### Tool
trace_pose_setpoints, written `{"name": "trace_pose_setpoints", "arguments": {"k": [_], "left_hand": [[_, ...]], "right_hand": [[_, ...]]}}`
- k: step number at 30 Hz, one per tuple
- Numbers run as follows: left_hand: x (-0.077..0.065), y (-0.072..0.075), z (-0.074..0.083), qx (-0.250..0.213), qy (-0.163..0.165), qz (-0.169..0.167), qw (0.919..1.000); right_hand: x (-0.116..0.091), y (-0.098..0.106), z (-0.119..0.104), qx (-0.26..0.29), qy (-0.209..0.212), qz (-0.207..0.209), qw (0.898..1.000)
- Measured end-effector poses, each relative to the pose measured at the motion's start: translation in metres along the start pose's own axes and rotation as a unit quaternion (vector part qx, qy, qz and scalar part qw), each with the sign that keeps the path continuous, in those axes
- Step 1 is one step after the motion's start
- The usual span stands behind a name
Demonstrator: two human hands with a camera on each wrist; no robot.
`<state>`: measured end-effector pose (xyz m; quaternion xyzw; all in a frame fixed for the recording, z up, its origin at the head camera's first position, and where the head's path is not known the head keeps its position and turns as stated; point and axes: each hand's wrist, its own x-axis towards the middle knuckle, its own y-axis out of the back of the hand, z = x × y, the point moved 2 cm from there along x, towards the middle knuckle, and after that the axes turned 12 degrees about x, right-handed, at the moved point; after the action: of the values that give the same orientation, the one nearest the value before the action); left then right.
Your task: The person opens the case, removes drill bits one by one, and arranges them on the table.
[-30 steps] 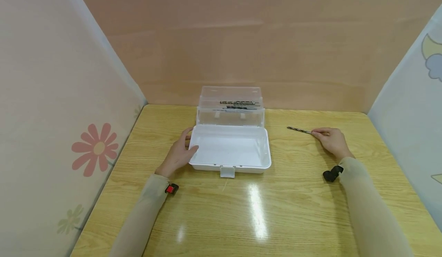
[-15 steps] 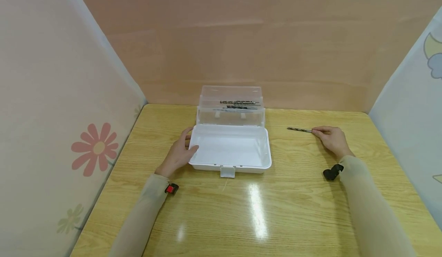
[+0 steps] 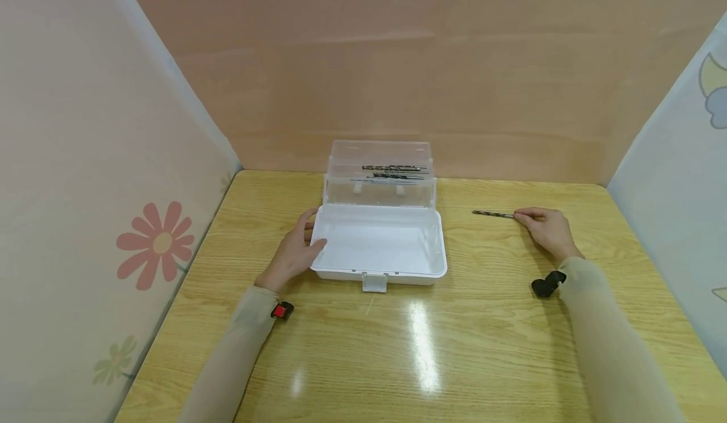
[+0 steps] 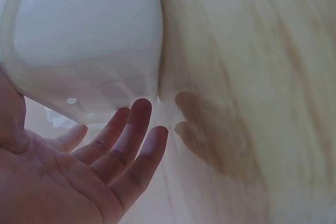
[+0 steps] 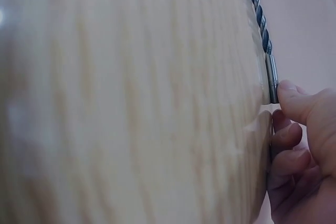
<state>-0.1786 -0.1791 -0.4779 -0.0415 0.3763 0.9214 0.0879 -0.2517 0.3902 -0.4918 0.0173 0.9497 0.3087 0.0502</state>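
Note:
A white plastic box stands with its clear lid raised at the back. My left hand holds the box's left end, thumb over the rim and fingers along the outer wall. The left wrist view shows the fingertips right at that wall, slightly bent. To the right of the box, my right hand pinches a dark twist drill bit by the end of its plain shank. Its fluted tip points left, close over the table; in the right wrist view the bit shows its spiral flutes.
Several more drill bits lie in the clear tray behind the box. A latch hangs at the box's front on the wooden table. Fabric walls, including the left one, enclose the table at the sides and back.
The drill bit in my right hand has swung slightly, from sloping to nearly level in the head view. The left hand and the box have stayed in place.

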Motion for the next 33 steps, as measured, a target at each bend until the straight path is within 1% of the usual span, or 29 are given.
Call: {"name": "trace_pose_setpoints", "arguments": {"k": [6,10,13,16,20,23,27,33], "left_hand": [[0.0,-0.001,0.0,0.006,0.005,0.0,1.0],[0.0,-0.001,0.0,0.009,0.001,0.002,1.0],[-0.001,0.0,0.001,0.017,-0.005,0.01,0.9998],[-0.001,0.001,0.004,0.047,-0.015,0.029,0.9984],[-0.001,0.003,0.007,0.099,-0.027,0.061,0.9929],[-0.002,0.003,0.008,0.118,-0.03,0.073,0.9899],[-0.004,0.002,0.008,0.127,-0.029,0.072,0.9889],[-0.003,0.002,0.008,0.125,-0.026,0.066,0.9896]], "right_hand": [[-0.001,0.001,0.001,0.012,-0.008,-0.005,1.0],[-0.001,0.001,0.003,0.013,-0.007,-0.004,1.0],[0.0,0.001,0.002,0.011,-0.005,-0.006,1.0],[-0.002,0.003,0.0,0.011,-0.007,-0.011,1.0],[-0.003,0.004,-0.004,0.009,-0.004,-0.02,1.0],[-0.004,0.004,-0.007,0.003,0.003,-0.024,1.0],[-0.005,0.007,-0.009,-0.006,0.008,-0.027,1.0],[-0.008,0.012,-0.021,0.009,-0.007,-0.029,1.0]]}}
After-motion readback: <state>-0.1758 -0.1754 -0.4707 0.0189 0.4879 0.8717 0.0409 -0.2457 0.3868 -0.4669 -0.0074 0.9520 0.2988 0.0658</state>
